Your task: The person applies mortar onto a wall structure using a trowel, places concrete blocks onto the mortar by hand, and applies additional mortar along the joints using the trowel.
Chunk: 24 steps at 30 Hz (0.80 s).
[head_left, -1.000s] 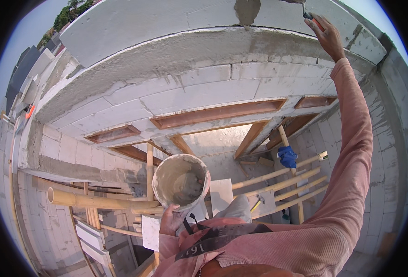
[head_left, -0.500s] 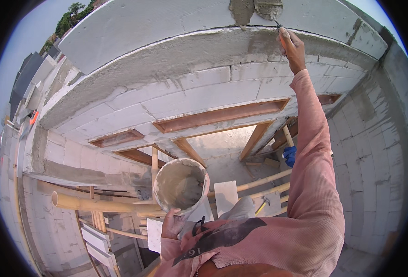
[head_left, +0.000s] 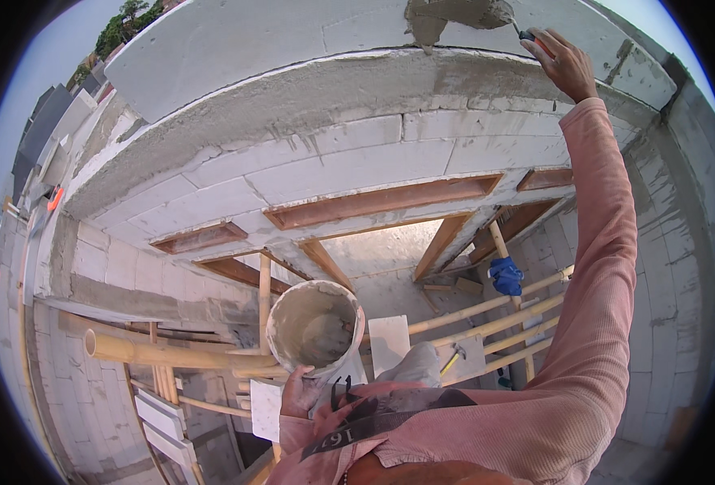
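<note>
My right hand [head_left: 566,63] is stretched up to the far wall, wrapped round the handle of a trowel [head_left: 525,35]. The trowel's blade is at the right end of a wet grey mortar patch [head_left: 432,23], spread over a pale block [head_left: 293,36] at the top of the wall. Close to my body, my left hand [head_left: 297,393] grips the near side of a round bucket [head_left: 356,317]. Grey mortar [head_left: 325,333] lies inside that bucket, and its inner wall is smeared with the same stuff.
Bamboo poles [head_left: 163,349] run across below me. A hammer [head_left: 453,358] with a yellow handle lies on a board right of my knee. Blue cloth [head_left: 506,276] hangs on a pole. Wooden frames [head_left: 381,202] sit in the block wall, and an orange-handled tool [head_left: 55,199] rests at far left.
My right hand has swept rightward with the trowel, and the mortar patch now stretches further right as one smear. My left hand stays on the bucket.
</note>
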{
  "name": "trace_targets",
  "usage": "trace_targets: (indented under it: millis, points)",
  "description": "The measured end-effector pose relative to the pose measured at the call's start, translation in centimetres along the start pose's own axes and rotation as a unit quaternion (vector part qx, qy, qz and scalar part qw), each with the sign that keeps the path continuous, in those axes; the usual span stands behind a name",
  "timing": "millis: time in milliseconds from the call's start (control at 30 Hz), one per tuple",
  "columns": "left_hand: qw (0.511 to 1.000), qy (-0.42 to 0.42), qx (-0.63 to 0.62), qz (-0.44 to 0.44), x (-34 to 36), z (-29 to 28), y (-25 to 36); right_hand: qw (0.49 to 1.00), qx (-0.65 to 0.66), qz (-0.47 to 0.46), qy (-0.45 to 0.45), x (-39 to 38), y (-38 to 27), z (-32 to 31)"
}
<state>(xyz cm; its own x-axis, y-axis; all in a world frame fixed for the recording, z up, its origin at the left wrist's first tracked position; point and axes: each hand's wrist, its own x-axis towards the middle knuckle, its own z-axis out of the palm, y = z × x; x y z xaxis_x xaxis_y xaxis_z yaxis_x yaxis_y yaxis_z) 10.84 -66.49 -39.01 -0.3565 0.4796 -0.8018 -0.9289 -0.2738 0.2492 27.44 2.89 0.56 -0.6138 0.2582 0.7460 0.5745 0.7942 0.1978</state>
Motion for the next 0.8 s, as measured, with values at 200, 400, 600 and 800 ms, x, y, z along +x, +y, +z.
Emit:
trace_targets:
  millis: [200,400,600,800]
  points:
    - [0.999,-0.013,-0.028,-0.032,0.1,0.5,-0.2,0.992,0.104,0.019,0.064,5.9,1.8,-5.4]
    - [0.999,-0.035,-0.028,-0.011,0.6,0.0,-0.4,0.989,0.077,0.006,0.123,2.4,2.3,-3.3]
    - [1.0,-0.023,-0.004,0.009,-0.7,0.1,-0.2,0.96,0.257,0.108,0.028,-1.0,-1.0,4.8]
    - [1.0,-0.01,-0.02,0.003,-1.8,-0.7,-0.2,0.952,0.249,0.162,0.071,-3.9,0.2,6.0]
